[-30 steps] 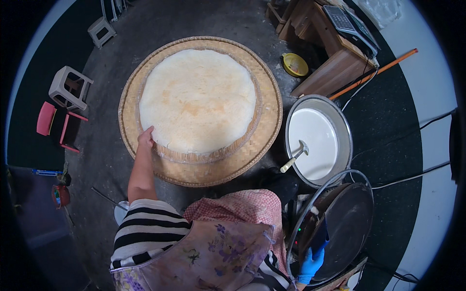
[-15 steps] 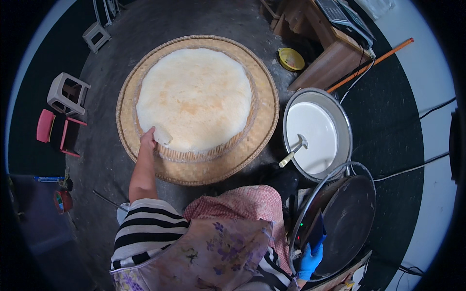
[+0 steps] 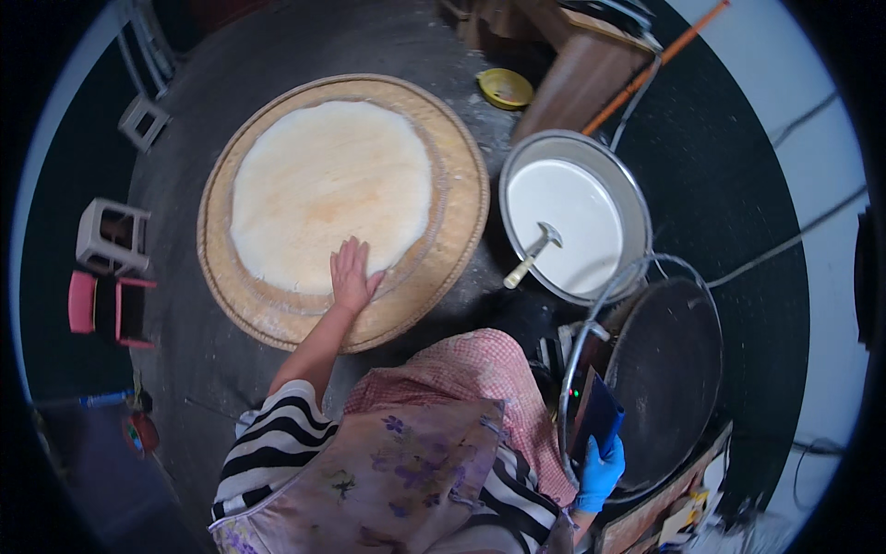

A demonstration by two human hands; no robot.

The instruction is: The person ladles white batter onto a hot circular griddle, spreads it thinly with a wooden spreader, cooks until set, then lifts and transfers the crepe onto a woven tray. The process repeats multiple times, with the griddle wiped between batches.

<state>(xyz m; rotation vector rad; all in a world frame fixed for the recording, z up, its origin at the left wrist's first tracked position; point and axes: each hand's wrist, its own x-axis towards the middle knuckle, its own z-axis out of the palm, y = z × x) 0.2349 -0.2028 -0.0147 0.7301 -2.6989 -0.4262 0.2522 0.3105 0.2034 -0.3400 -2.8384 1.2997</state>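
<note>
A broad stack of thin, whitish pancakes (image 3: 323, 175), browned in patches, lies on a round woven bamboo tray (image 3: 461, 198). My left hand (image 3: 351, 279) is bare and rests flat at the near edge of the top pancake, its fingers stretched out and the thumb apart. At the lower right, my right hand (image 3: 602, 473) wears a blue glove and grips a dark blue flat pad (image 3: 602, 412). That pad stands tilted at the left side of a round black griddle (image 3: 666, 392). The griddle has a metal ring around it.
Right of the tray stands a metal pot (image 3: 637, 198) of white batter, with a ladle (image 3: 531, 258) leaning in it. Beyond are a yellow bowl (image 3: 506, 88) and a wooden desk (image 3: 581, 83). A pale stool (image 3: 113, 235) and a small pink chair (image 3: 83, 302) stand at the left.
My left hand has moved right along the pancake's near edge and opened flat; the loose whitish flap it pinched no longer shows. The right hand still holds the blue pad. The view has shifted.
</note>
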